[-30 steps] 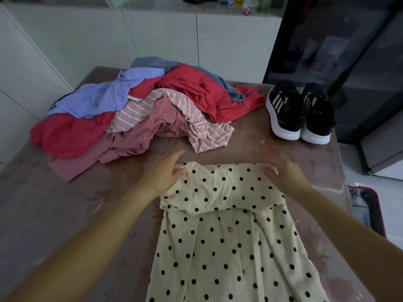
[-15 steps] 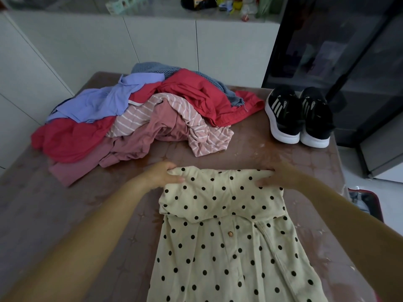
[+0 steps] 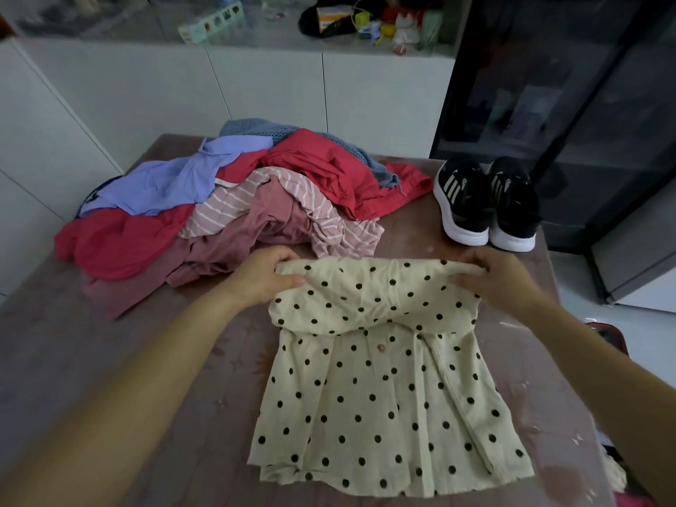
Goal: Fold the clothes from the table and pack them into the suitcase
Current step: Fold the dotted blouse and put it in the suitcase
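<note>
The left hand (image 3: 263, 278) pinches the far left corner of a cream polka-dot blouse (image 3: 365, 378), fingers curled round a roll of its cloth, and the right hand (image 3: 501, 279) grips the far right corner the same way, so the doubled-over top band is stretched between them. The blouse lies flat on the table (image 3: 109, 360), in the near half and closer to the right edge, its hem towards the near edge. By my reading this is an early fold of the first garment: the top part is turned down over the body, but the blouse is not yet a compact packet. Just beyond the hands, towards the far left corner, sits the unfolded pile of clothes (image 3: 256, 206): a lilac shirt (image 3: 175, 181), a red garment (image 3: 329, 166), a pink striped top (image 3: 263, 199), a dusty pink piece (image 3: 234, 243) and a blue-grey knit (image 3: 252, 128) at the back. So nearly all the folding and all the packing seem left to do. A pair of black sneakers (image 3: 486, 203) stands at the far right corner. Of the suitcase (image 3: 607, 334) only a red rim shows past the right edge of the table; what it holds is hidden. How many garments the pile contains cannot be counted.
</note>
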